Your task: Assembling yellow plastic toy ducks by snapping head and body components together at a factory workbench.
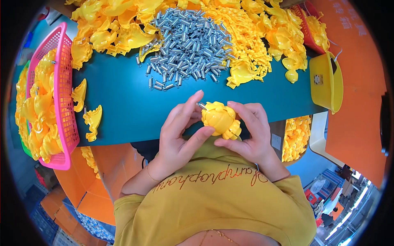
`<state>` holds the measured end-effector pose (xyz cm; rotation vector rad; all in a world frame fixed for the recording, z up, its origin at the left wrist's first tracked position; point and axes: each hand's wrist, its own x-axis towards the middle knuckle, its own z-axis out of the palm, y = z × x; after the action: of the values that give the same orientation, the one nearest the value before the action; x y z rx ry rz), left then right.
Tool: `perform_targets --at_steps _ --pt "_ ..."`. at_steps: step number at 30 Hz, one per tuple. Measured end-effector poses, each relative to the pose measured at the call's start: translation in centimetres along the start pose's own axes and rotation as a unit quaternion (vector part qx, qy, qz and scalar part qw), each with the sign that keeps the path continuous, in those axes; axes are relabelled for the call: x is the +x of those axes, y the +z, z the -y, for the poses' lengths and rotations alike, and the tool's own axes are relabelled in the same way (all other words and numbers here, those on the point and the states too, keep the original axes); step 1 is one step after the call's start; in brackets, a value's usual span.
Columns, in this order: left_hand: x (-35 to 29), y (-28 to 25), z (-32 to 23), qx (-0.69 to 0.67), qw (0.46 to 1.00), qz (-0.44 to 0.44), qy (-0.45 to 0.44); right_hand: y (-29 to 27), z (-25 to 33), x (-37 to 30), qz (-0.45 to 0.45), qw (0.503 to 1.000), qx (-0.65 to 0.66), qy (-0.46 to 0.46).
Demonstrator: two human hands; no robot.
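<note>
Between both hands, just over the near edge of the green table, is a rounded yellow plastic toy part (220, 119) with a shell-like back. My left hand (183, 127) is closed on its left side, thumb low and index finger raised beside a small metal spring (201, 105) that sticks out at the upper left. My right hand (250, 127) pinches the right side between thumb and fingers. Some of the left fingers are hidden behind the part. Ahead of the hands lies a large heap of silver metal springs (191, 43).
Yellow plastic pieces (250, 45) are heaped along the table's far side. A pink basket (65, 106) of yellow parts stands at left, with two loose pieces (93, 122) beside it. At right are a yellow bin (326, 82) and a red basket (308, 30); a box of yellow parts (297, 137) sits below.
</note>
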<state>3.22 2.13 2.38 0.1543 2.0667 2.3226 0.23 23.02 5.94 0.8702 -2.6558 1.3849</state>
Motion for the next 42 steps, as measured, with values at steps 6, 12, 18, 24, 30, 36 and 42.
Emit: perform_targets --at_steps 6,12,18,24,30,36,42 --pt "-0.3 0.2 0.1 -0.155 0.987 -0.022 -0.037 0.3 -0.5 -0.5 0.021 0.995 0.091 0.037" --pt "0.7 -1.6 0.6 -0.038 0.993 0.075 0.078 1.6 -0.5 -1.1 -0.026 0.937 0.339 0.077" --pt "0.2 -1.2 0.5 -0.172 0.982 0.076 0.026 0.4 -1.2 -0.7 0.066 0.968 0.241 0.024" --pt "0.6 -1.8 0.0 -0.111 0.99 0.075 0.041 0.8 -0.7 -0.5 -0.001 0.975 0.219 0.026" --pt "1.0 -1.3 0.9 -0.003 0.983 0.019 0.181 -0.3 0.2 0.3 0.055 0.988 0.146 0.01" --pt "0.1 -0.8 1.4 0.042 0.987 0.019 0.156 0.0 0.3 0.0 0.037 0.994 0.102 0.002" --pt "-0.5 0.3 -0.8 -0.191 0.974 0.079 -0.097 2.0 -0.9 -0.9 -0.14 0.985 -0.044 -0.094"
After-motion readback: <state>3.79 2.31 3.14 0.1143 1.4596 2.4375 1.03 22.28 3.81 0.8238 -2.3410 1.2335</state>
